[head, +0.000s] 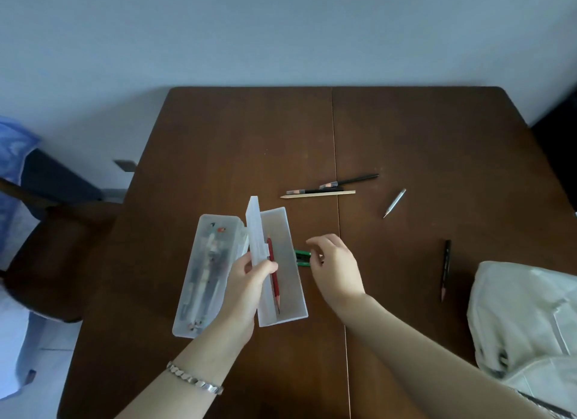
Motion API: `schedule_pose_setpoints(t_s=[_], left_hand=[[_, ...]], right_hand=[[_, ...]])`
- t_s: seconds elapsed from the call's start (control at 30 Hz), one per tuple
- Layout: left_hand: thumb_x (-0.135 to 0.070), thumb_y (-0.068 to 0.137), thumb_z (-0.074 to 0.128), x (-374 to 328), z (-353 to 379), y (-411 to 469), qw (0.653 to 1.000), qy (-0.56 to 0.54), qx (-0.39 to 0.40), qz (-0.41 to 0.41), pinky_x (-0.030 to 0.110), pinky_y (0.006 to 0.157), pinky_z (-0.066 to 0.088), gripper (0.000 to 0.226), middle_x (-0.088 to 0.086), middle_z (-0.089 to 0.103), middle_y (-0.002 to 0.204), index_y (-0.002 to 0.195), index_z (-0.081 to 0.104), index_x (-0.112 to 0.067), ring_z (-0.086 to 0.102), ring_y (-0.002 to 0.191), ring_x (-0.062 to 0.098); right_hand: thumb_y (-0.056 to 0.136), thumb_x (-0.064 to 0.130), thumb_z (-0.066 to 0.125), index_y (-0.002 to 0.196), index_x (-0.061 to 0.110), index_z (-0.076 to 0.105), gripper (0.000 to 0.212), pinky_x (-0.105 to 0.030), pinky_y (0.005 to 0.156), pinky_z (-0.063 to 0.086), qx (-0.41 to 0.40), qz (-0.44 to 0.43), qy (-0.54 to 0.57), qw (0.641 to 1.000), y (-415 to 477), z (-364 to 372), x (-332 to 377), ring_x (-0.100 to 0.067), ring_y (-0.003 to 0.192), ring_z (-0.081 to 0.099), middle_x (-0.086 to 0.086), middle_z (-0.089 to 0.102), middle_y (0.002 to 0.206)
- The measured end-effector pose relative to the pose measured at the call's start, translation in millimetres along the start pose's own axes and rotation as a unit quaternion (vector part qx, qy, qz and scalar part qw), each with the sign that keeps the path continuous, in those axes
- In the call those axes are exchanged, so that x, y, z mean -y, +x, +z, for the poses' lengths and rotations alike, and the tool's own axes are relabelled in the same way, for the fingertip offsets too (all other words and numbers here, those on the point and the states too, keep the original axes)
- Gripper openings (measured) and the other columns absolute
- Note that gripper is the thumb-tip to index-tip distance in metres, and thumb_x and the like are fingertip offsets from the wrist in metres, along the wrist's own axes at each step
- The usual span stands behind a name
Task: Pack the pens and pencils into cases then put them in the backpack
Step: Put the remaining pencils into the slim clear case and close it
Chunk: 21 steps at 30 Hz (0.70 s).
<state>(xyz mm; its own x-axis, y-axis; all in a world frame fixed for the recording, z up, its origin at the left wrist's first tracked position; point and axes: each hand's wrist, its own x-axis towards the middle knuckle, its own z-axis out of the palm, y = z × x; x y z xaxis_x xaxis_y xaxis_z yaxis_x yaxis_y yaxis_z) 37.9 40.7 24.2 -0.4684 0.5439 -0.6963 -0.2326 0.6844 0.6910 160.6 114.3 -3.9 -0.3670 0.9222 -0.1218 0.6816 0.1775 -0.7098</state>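
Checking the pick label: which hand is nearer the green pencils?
Right. The right hand curls over the green pencils; the left hand grips the case lid, across the open case from them.

Translucent cases: 2, closed case [206, 275] and open case [282, 262]. Pencils on the worktop [218, 153]:
- 12 o'clock: 3, upper black pencil [359, 179], lower black pencil [312, 191], bare-wood pencil [318, 194].
- 1 o'clock: 1 silver pencil [395, 203].
- 3 o'clock: 1 black pencil [445, 267].
- Centre: green pencils [302, 257], apparently 2.

In the open case: 1 red pencil [274, 287]. Backpack [524, 309]: 1, at 4 o'clock.

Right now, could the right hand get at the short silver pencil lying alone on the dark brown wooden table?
Probably yes: only bare table lies between the right hand and the silver pencil, though its grip seems busy with green pencils.
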Motion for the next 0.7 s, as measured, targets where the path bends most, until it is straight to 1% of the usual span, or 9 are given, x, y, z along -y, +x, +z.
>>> schedule_pose_setpoints(t_s=[0.13, 0.2, 0.27, 0.33, 0.4, 0.43, 0.5, 0.63, 0.7], left_hand=[[-0.037, 0.079, 0.065, -3, -5, 1, 0.999, 0.010, 0.002, 0.031, 0.026, 0.076, 0.045, 0.045, -0.003, 0.054, 0.107, 0.117, 0.045, -0.025, 0.051, 0.098, 0.014], [-0.043, 0.069, 0.061, -5, -7, 0, 0.999, 0.009, 0.001, 0.037, 0.023, 0.069, 0.043, 0.057, -0.002, 0.054, 0.107, 0.120, 0.047, -0.022, 0.052, 0.098, 0.015], [-0.043, 0.069, 0.060, -4, -9, 0, 0.999, 0.005, -0.004, 0.036, 0.025, 0.070, 0.045, 0.057, 0.000, 0.055, 0.106, 0.120, 0.048, -0.021, 0.052, 0.100, 0.017], [-0.044, 0.068, 0.060, -2, -11, 1, 1.000, -0.002, -0.009, 0.019, 0.035, 0.083, 0.050, 0.058, 0.003, 0.056, 0.109, 0.120, 0.048, -0.022, 0.053, 0.103, 0.019], [-0.042, 0.074, 0.062, 0, -12, 2, 1.000, -0.001, -0.009, 0.011, 0.043, 0.093, 0.049, 0.052, 0.005, 0.056, 0.111, 0.119, 0.049, -0.020, 0.053, 0.104, 0.020], [-0.042, 0.073, 0.062, 1, -11, 2, 1.000, -0.003, -0.011, 0.006, 0.045, 0.095, 0.048, 0.052, 0.005, 0.056, 0.110, 0.119, 0.049, -0.020, 0.053, 0.104, 0.020], [-0.046, 0.064, 0.059, 3, -9, 1, 1.000, -0.006, -0.016, -0.005, 0.048, 0.097, 0.047, 0.059, 0.004, 0.057, 0.110, 0.117, 0.050, -0.021, 0.053, 0.106, 0.021], [-0.046, 0.062, 0.061, 6, -5, 0, 1.000, 0.003, -0.018, -0.014, 0.049, 0.098, 0.046, 0.059, 0.003, 0.056, 0.113, 0.115, 0.051, -0.022, 0.052, 0.109, 0.022], [-0.039, 0.075, 0.067, 9, -4, 1, 0.999, 0.005, -0.025, -0.019, 0.048, 0.099, 0.046, 0.045, 0.004, 0.056, 0.114, 0.114, 0.050, -0.023, 0.052, 0.108, 0.022]], right_hand=[[0.090, 0.014, 0.051, 0.131, 0.012, 0.045, 0.041, -0.034, 0.095, 0.039, 0.181, -0.059, -0.299, 0.935, 22, 24, -29, -0.025, 0.118, 0.045, -0.006, 0.048, 0.128], [0.072, 0.014, 0.073, 0.104, 0.007, 0.062, 0.035, -0.031, 0.072, 0.049, 0.180, -0.103, -0.374, 0.904, 23, 34, -34, -0.025, 0.091, 0.060, -0.009, 0.060, 0.101], [0.034, 0.014, 0.088, 0.064, 0.011, 0.065, 0.038, -0.022, 0.038, 0.040, 0.160, -0.120, -0.416, 0.887, 20, 42, -41, -0.019, 0.048, 0.057, -0.005, 0.058, 0.061], [0.025, 0.012, 0.088, 0.058, 0.009, 0.063, 0.041, -0.017, 0.029, 0.031, 0.154, -0.098, -0.397, 0.899, 17, 45, -44, -0.018, 0.036, 0.051, -0.005, 0.054, 0.051], [0.053, 0.013, 0.083, 0.081, 0.003, 0.063, 0.036, -0.023, 0.035, 0.040, 0.173, -0.060, -0.391, 0.902, 10, 34, -42, -0.023, 0.053, 0.062, -0.012, 0.060, 0.073], [0.076, 0.010, 0.068, 0.100, 0.002, 0.055, 0.028, -0.028, 0.046, 0.044, 0.187, -0.031, -0.400, 0.897, 7, 31, -44, -0.025, 0.071, 0.066, -0.013, 0.059, 0.093], [0.092, 0.001, 0.040, 0.119, 0.004, 0.039, 0.028, -0.029, 0.054, 0.040, 0.194, -0.033, -0.427, 0.883, -3, 24, -61, -0.025, 0.091, 0.065, -0.010, 0.051, 0.114], [0.093, 0.001, 0.035, 0.133, 0.006, 0.027, 0.040, -0.030, 0.058, 0.040, 0.225, 0.016, -0.423, 0.877, -27, 6, -81, -0.026, 0.094, 0.065, -0.009, 0.054, 0.116], [0.099, 0.014, 0.031, 0.129, 0.010, 0.031, 0.030, -0.028, 0.053, 0.039, 0.225, 0.053, -0.382, 0.894, -33, 2, -88, -0.025, 0.089, 0.066, -0.004, 0.058, 0.100]])
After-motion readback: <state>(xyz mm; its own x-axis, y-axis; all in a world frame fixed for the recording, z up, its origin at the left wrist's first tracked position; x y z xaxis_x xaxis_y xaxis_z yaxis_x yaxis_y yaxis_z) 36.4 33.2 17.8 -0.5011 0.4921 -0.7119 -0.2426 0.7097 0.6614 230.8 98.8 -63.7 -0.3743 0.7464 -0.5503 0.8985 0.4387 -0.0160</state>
